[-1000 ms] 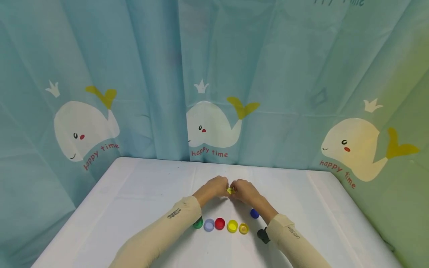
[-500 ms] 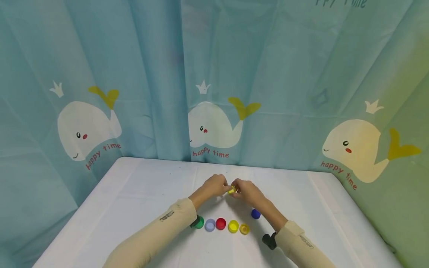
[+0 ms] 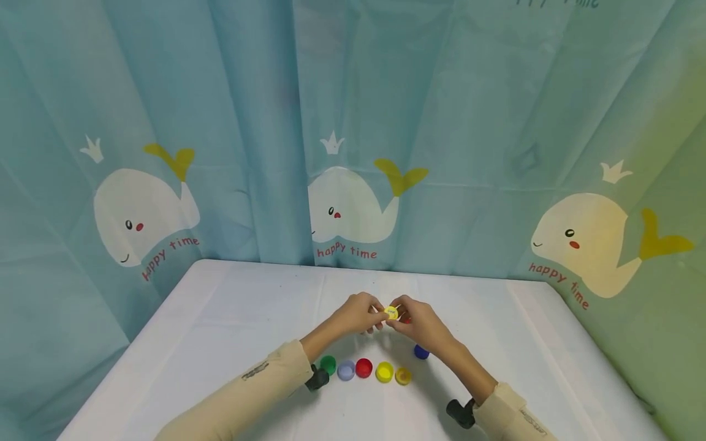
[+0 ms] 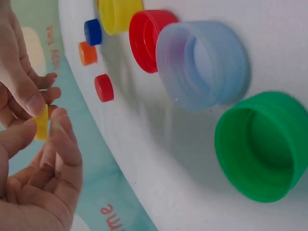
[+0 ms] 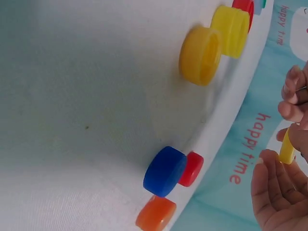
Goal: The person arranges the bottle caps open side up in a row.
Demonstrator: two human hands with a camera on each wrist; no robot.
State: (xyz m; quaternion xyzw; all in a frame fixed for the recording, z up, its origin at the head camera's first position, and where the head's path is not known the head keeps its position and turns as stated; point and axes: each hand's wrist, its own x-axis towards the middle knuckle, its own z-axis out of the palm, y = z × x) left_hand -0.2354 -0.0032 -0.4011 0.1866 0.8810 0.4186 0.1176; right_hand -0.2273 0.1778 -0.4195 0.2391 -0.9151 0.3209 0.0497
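A small yellow bottle cap (image 3: 391, 312) is held up over the far half of the table, its flat lettered top turned to the head camera. My left hand (image 3: 358, 313) pinches it from the left with thumb and fingers. From the other side, my right hand (image 3: 420, 323) grips the same cap (image 5: 287, 147) between thumb and fingers. In the left wrist view the cap (image 4: 42, 124) appears nearly edge-on, fingertips of both hands around it. A small red cap (image 4: 104, 87) lies on the table, partly hidden behind the right hand in the head view.
Nearer me runs a row of caps: green (image 3: 328, 365), pale blue (image 3: 346, 370), red (image 3: 364, 368), yellow (image 3: 385, 372) and darker yellow (image 3: 403, 376). A blue cap (image 5: 165, 171) and an orange cap (image 5: 156, 213) lie to the right. A whale-print curtain (image 3: 474, 122) hangs behind the table.
Both hands have shifted slightly right with the yellow cap, which has turned so its lettered face shows. The fingers have spread somewhat, and both forearms have moved outward.
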